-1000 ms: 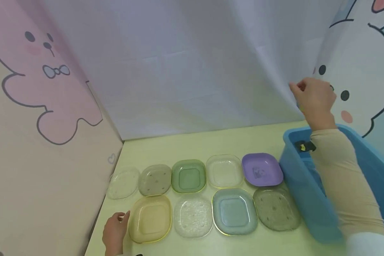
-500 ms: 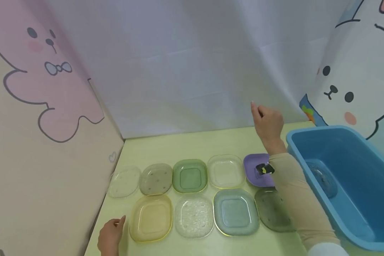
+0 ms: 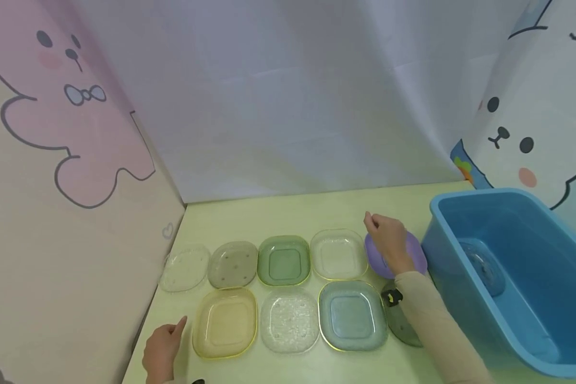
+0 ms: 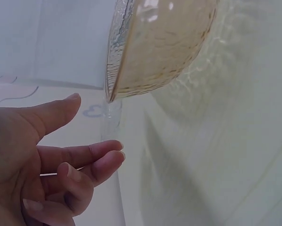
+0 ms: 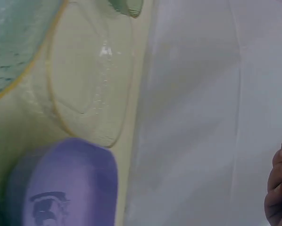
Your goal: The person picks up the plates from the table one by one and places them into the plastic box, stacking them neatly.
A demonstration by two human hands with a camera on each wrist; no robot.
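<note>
My left hand (image 3: 160, 349) is at the front left, just left of an amber plate (image 3: 224, 322) and holding nothing. In the left wrist view its thumb and fingers lie loosely bent and apart, below the amber plate's rim (image 4: 113, 89). My right hand (image 3: 389, 240) is over the purple plate (image 3: 416, 255), covering part of it, its fingers loosely curled around nothing. The purple plate (image 5: 79, 183) shows a printed picture in the right wrist view, where only the curled fingers (image 5: 278, 188) appear at the edge. My right sleeve partly covers a dark grey-green plate (image 3: 403, 322).
The back row also has a clear gold-rimmed plate (image 3: 339, 255), a green plate (image 3: 284, 261), a grey plate (image 3: 232, 264) and a clear plate (image 3: 186, 268). In front are a clear textured plate (image 3: 289, 321) and a blue plate (image 3: 352, 316). A blue tub (image 3: 528, 314) holds a clear item (image 3: 485, 269).
My right hand has come from above the blue tub, moving left and down to the purple plate. The left hand has shifted slightly left, away from the amber plate.
</note>
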